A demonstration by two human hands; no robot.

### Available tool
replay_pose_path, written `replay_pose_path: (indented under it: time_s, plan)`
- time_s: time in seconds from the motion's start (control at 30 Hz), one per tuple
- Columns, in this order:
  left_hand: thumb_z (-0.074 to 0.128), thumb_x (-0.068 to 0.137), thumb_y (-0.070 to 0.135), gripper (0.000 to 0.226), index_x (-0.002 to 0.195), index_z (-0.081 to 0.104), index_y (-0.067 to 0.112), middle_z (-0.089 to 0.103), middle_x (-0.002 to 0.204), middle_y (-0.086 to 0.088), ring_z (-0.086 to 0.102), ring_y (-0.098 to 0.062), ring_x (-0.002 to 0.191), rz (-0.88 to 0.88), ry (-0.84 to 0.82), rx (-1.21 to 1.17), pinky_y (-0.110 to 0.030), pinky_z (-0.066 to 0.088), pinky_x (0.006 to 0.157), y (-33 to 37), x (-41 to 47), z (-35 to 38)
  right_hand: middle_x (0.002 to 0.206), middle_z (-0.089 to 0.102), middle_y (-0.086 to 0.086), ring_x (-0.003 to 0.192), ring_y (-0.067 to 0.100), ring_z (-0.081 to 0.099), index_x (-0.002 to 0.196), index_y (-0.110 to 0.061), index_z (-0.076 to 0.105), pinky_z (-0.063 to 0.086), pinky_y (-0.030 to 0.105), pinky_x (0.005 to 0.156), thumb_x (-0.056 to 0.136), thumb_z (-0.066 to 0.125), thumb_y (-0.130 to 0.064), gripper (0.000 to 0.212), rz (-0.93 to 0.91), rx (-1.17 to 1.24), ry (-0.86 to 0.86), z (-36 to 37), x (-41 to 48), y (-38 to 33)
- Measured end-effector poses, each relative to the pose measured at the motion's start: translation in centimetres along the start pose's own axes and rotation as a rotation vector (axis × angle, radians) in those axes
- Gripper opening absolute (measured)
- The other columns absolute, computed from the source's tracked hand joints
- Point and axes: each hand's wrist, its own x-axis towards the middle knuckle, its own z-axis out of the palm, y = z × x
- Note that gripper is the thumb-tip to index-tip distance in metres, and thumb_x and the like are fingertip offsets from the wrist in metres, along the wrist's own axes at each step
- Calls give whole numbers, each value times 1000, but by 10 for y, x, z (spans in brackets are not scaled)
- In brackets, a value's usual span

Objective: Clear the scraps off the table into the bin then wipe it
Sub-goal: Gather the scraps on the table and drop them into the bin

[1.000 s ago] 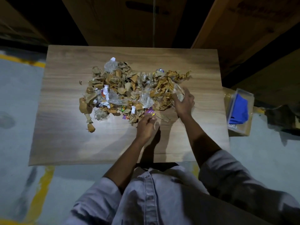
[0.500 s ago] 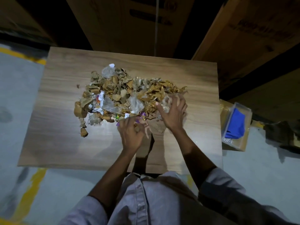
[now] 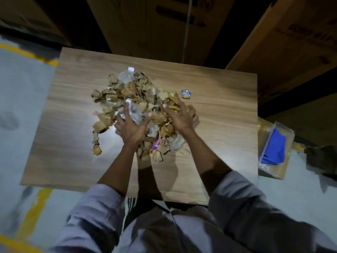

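Note:
A heap of scraps, torn brown cardboard, clear plastic and foil bits, lies on the middle of the wooden table. My left hand grips the near middle of the heap, fingers curled round crumpled clear plastic. My right hand clutches the heap's right side, with cardboard pieces between its fingers. More scraps hang and spill below both hands toward me. One small foil wrapper sits alone on the table, just right of the heap. A short trail of cardboard bits runs off the heap's left corner.
A clear plastic box holding a blue cloth rests on a cardboard box on the floor, right of the table. Large cardboard cartons stand behind the table. The floor is grey with yellow lines.
Both hands have pushed in from the heap's near and right edges and closed on scraps, bunching the heap together. The small foil wrapper now lies apart on the right.

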Motion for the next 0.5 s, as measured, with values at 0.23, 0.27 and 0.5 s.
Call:
replay_pose_path:
  time_s: [0.23, 0.27, 0.5]
  plan:
    - [40, 80, 85, 85, 154, 37, 44, 14, 169, -8, 9, -32, 156, -7, -76, -342, -58, 18, 123, 25, -28, 35, 167, 17, 3, 153, 26, 17, 152, -48, 37, 23, 42, 121, 91, 55, -72, 68, -13, 199, -5, 52, -6, 2]
    - [41, 83, 80, 80, 154, 39, 41, 16, 168, -8, 12, -31, 155, -21, -87, -383, -58, 21, 123, 27, -31, 36, 165, 24, 3, 152, 25, 22, 152, -45, 40, 24, 35, 115, 94, 55, -68, 64, -17, 244, -16, 55, -6, 2]
    - [45, 83, 81, 74, 145, 49, 39, 31, 160, -7, 28, -25, 150, 6, -156, -553, -50, 31, 120, 24, -38, 28, 154, 47, -4, 135, 11, 46, 150, -29, 51, 40, 19, 94, 97, 58, -59, 61, -34, 366, -93, 64, -27, 1]
